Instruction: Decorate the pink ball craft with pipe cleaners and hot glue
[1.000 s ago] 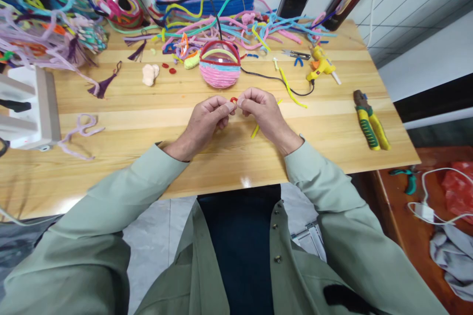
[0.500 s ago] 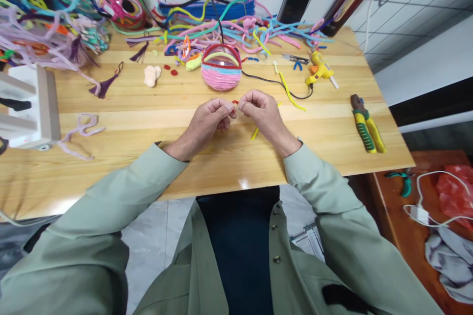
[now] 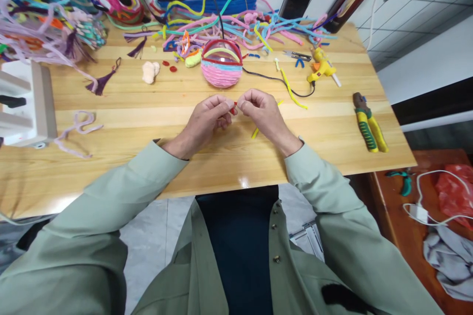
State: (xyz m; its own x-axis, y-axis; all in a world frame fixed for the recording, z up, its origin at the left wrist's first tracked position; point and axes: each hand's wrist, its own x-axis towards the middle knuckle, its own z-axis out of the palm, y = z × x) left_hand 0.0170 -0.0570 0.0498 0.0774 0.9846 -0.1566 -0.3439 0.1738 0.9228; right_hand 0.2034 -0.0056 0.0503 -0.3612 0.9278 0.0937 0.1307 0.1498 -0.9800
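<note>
At near middle of bench (image 3: 221, 172), just nearer than pink ball (image 3: 220, 77), pinching small red piece (image 3: 232, 110) in fingertip grip of left hand (image 3: 210, 115) and right hand (image 3: 261, 110); probably best keeping pressure light, working slowly.

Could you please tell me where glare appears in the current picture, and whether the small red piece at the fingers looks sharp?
Head view: glare on the tabletop near its front edge, one patch around the middle, another farther left; head view: the red piece between left hand and right hand looks soft, partly covered, its shape unclear.
</note>
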